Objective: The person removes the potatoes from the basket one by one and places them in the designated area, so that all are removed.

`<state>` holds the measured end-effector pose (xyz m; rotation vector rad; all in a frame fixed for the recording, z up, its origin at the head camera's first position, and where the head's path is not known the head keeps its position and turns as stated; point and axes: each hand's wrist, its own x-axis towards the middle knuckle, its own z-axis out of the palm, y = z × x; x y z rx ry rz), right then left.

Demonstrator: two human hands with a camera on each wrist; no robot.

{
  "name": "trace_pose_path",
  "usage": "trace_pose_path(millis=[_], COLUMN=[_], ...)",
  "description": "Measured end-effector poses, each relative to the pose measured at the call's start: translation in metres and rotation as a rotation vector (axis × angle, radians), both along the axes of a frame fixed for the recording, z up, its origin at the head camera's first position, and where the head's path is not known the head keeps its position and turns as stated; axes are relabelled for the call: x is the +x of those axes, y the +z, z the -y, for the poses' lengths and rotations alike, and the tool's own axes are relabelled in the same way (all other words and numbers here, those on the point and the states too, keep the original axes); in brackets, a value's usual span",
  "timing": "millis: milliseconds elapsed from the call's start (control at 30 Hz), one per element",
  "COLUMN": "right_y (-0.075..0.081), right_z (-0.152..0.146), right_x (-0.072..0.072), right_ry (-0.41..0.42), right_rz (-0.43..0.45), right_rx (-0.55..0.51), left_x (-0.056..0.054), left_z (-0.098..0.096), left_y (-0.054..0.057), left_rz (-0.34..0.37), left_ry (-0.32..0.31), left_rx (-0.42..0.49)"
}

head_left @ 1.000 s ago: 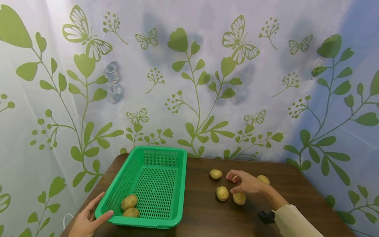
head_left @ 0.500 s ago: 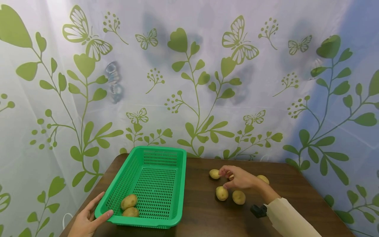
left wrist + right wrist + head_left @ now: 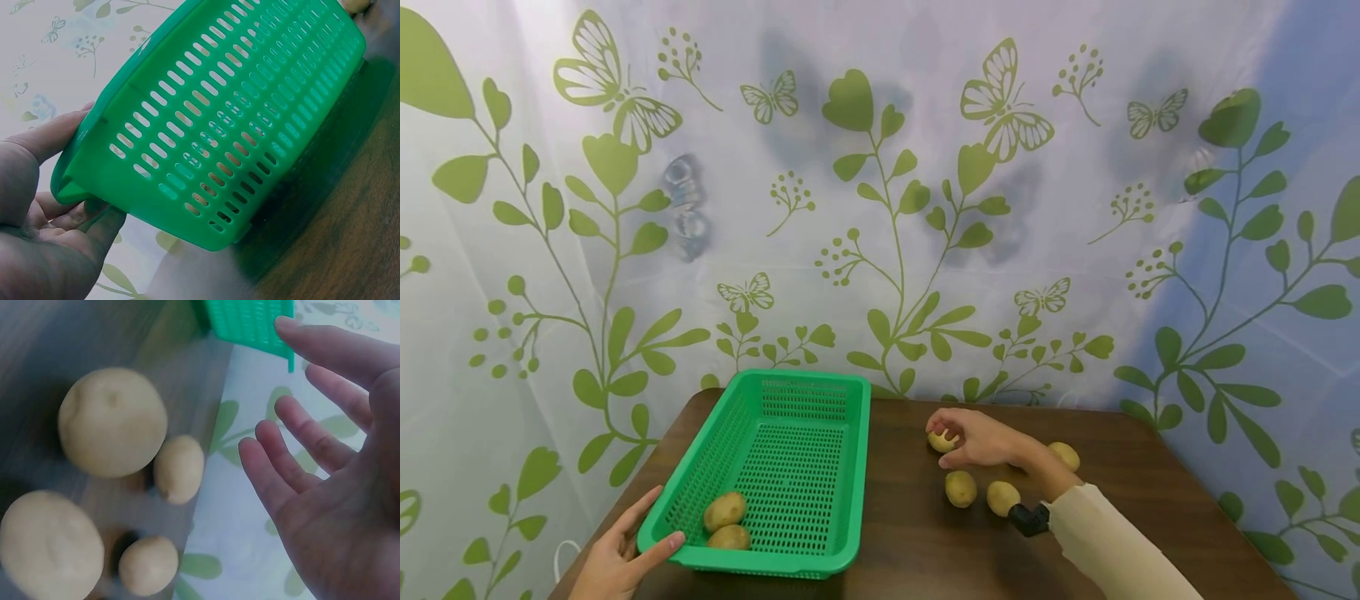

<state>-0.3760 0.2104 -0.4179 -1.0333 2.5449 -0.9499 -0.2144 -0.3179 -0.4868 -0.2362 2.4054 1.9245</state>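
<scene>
A green plastic basket (image 3: 820, 567) with slotted walls stands on the left of the table, two potatoes (image 3: 725, 512) lying in its near left corner. My left hand (image 3: 623, 554) holds that corner; in the left wrist view the rim of the basket (image 3: 206, 81) sits between thumb and fingers (image 3: 103, 234). Over the far loose potato (image 3: 942, 442) hovers my right hand (image 3: 976, 438), partly covering it, fingers bent downward. The right wrist view shows this hand (image 3: 350, 444) with fingers apart and nothing held, beside several potatoes (image 3: 112, 422).
More loose potatoes lie on the brown table (image 3: 910, 533): one nearer (image 3: 960, 489), one by the wrist (image 3: 1003, 498), one to the right (image 3: 1063, 456). A black device (image 3: 1028, 520) is at the right sleeve. A leaf-patterned curtain (image 3: 880, 208) hangs behind the table.
My right hand has moved left, from above the middle potatoes to over the far left one. My left hand keeps its hold on the basket, which stays in place.
</scene>
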Motion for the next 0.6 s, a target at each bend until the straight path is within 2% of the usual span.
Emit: trace_pose_path(millis=[300,600], right_y=[0.01,0.02], right_z=[0.027,0.055], right_x=[-0.001,-0.006], right_ry=[0.02,0.068], right_rz=[0.026,-0.072], right_rx=[0.0,0.058], left_x=[0.001,0.001], left_z=[0.001,0.0], left_y=[0.001,0.002], left_rz=[0.002,-0.004], left_ry=[-0.004,0.004], left_rx=[-0.008,-0.048])
